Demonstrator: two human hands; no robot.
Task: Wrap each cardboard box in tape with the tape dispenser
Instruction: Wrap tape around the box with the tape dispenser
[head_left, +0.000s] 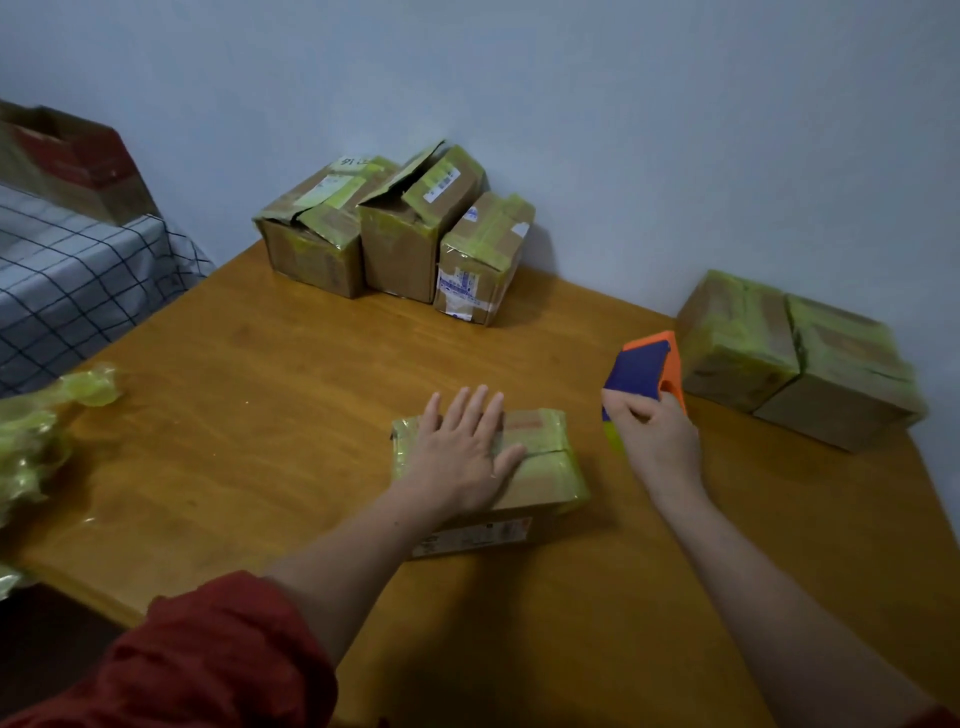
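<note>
A flat cardboard box (540, 467) wrapped in yellow-green tape lies on the wooden table (270, 415), near the middle. My left hand (462, 447) presses flat on its top with the fingers straight and spread. To the right of the box, my right hand (654, 431) grips an orange and blue tape dispenser (647, 369), held just above the table and apart from the box. A bit of yellow-green tape shows under that hand.
Three taped boxes (400, 234) stand at the back against the wall, one with a loose flap. Two taped boxes (795, 358) sit at the right edge. Crumpled tape (47, 431) lies at the left edge. A checked cloth (78, 270) and another box are beyond the table's left side.
</note>
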